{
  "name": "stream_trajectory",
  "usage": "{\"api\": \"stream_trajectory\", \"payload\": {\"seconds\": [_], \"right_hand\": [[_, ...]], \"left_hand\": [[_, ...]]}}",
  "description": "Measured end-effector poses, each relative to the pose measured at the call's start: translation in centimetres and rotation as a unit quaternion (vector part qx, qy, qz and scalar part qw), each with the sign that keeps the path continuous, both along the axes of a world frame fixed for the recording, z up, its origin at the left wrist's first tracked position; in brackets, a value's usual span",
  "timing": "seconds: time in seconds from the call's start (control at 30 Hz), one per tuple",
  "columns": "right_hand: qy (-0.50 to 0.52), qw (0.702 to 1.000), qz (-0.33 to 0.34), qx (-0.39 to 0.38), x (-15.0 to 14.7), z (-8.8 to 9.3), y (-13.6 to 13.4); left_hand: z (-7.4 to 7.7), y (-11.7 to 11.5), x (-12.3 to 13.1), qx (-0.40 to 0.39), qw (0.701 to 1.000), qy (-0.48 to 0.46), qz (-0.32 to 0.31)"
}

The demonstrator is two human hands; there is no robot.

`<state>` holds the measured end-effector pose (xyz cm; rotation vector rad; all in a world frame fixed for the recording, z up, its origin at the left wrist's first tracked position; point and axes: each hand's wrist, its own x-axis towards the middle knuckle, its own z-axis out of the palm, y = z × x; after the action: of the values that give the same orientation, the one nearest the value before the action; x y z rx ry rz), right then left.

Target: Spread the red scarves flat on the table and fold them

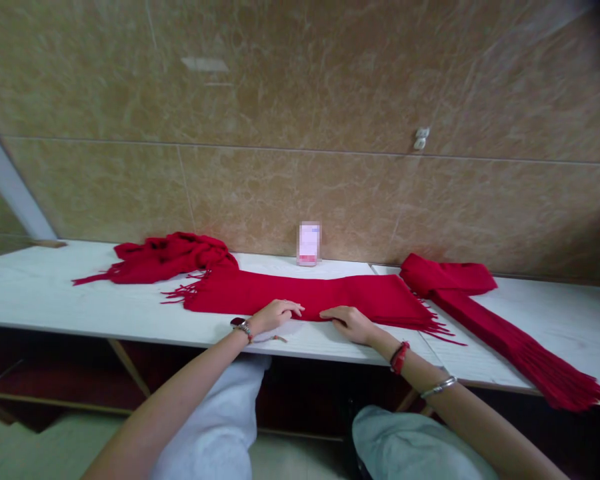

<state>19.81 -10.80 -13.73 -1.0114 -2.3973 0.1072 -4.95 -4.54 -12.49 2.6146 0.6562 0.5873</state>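
A red fringed scarf point(300, 292) lies folded into a long flat strip on the white tabletop, its tassels at both the left and right ends. My left hand point(275, 315) rests on the near edge of this scarf, fingers stretched out. Also on that edge, a little to the right, lies my right hand point(347, 323) with its fingers extended over the cloth. Neither hand grips anything. Behind the left end is a crumpled red scarf point(175, 257). Another red scarf point(500, 327), folded narrow and bent, lies to the right, its fringe at the table's front edge.
A phone-like upright object point(309, 244), blurred out, stands against the tiled wall point(290, 193) at the back. The white table point(80, 307) runs along the wall, with open dark shelves point(70, 383) beneath it. A small wall fitting point(421, 139) is at upper right.
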Motion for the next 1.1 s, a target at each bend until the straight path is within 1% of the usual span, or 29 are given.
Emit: {"api": "stream_trajectory", "payload": {"seconds": [0.03, 0.1, 0.17, 0.23, 0.3, 0.37, 0.43, 0.57, 0.67, 0.77, 0.87, 0.97, 1.03, 1.1], "right_hand": [[-0.001, 1.0, -0.001, -0.002, 0.0, 0.0, -0.1], [-0.001, 1.0, -0.008, 0.0, -0.1, 0.1, -0.1], [-0.002, 1.0, -0.016, 0.004, -0.2, 0.1, -0.1], [-0.006, 1.0, -0.02, 0.007, -0.3, 0.1, -0.1], [-0.012, 1.0, -0.022, 0.012, -0.3, 0.0, -0.2], [-0.023, 0.999, -0.024, 0.019, -0.2, -0.1, -0.2], [-0.037, 0.998, -0.029, 0.03, -0.1, -0.3, -0.3], [-0.045, 0.997, -0.042, 0.05, -0.5, 0.0, 0.0], [-0.045, 0.996, -0.057, 0.053, -1.8, 0.9, 1.2], [-0.062, 0.994, -0.092, 0.023, -3.8, 1.5, 2.9], [-0.101, 0.986, -0.127, -0.039, -5.4, 0.9, 4.2], [-0.141, 0.975, -0.151, -0.079, -5.9, -0.4, 4.3], [-0.145, 0.975, -0.148, -0.08, -5.6, -0.9, 4.0], [-0.132, 0.98, -0.125, -0.078, -5.0, -0.8, 3.5]], "left_hand": [[-0.1, 0.1, 0.0, -0.003, 1.0, -0.014, 0.021], [-0.4, 0.3, 0.1, 0.026, 0.996, -0.016, 0.087], [-0.7, 0.4, 0.2, 0.071, 0.983, 0.015, 0.169], [-1.0, 0.5, 0.2, 0.096, 0.966, 0.053, 0.235], [-1.3, 0.5, 0.2, 0.102, 0.95, 0.084, 0.283], [-1.5, 0.5, 0.2, 0.105, 0.937, 0.106, 0.316], [-1.6, 0.5, 0.2, 0.107, 0.93, 0.117, 0.33], [-1.9, 0.6, 0.3, 0.112, 0.931, 0.129, 0.324], [-2.1, 0.8, 0.3, 0.108, 0.933, 0.137, 0.316], [-2.1, 0.9, 0.3, 0.111, 0.933, 0.133, 0.316], [-2.1, 0.8, 0.2, 0.11, 0.924, 0.13, 0.341], [-1.9, 0.6, 0.3, 0.096, 0.918, 0.132, 0.361], [-1.6, 0.5, 0.4, 0.088, 0.918, 0.127, 0.364], [-1.3, 0.3, 0.4, 0.09, 0.926, 0.101, 0.353]]}}
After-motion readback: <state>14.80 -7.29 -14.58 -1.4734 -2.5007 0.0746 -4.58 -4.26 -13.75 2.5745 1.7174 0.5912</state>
